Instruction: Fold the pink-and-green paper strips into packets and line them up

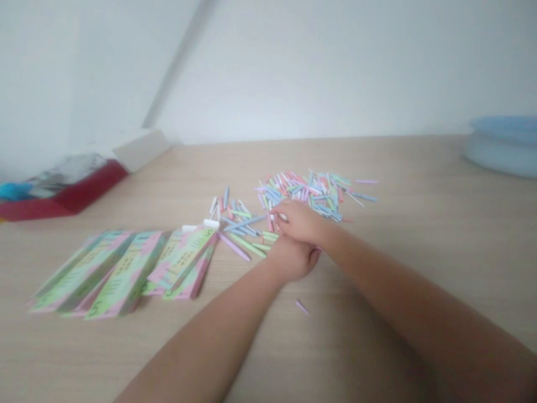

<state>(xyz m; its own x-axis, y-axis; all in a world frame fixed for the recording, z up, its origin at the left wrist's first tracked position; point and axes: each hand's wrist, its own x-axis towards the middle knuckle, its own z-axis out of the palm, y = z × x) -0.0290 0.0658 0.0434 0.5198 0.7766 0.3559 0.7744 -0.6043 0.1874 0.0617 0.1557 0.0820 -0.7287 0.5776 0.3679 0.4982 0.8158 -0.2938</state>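
A loose pile of pastel pen parts (297, 187), with slim barrels and thin refills, lies in the middle of the table. My right hand (301, 220) crosses over my left at the pile's near edge. Its thumb and finger are closed close to a pink piece; blur hides whether they hold it. Below it, my left hand (292, 258) is curled closed, with a bit of purple at its edge that I cannot name. Just left of the hands lie longer pens, a purple pen (234, 246) and a green pen (247, 244). A small purple tip (301, 306) lies nearer me.
Several flat green-and-pink pen boxes (121, 274) lie overlapping at left. Behind them stands a red box (94, 187) with things in it. A light-blue round object (503, 145) sits at the far right by the white wall (335, 67).
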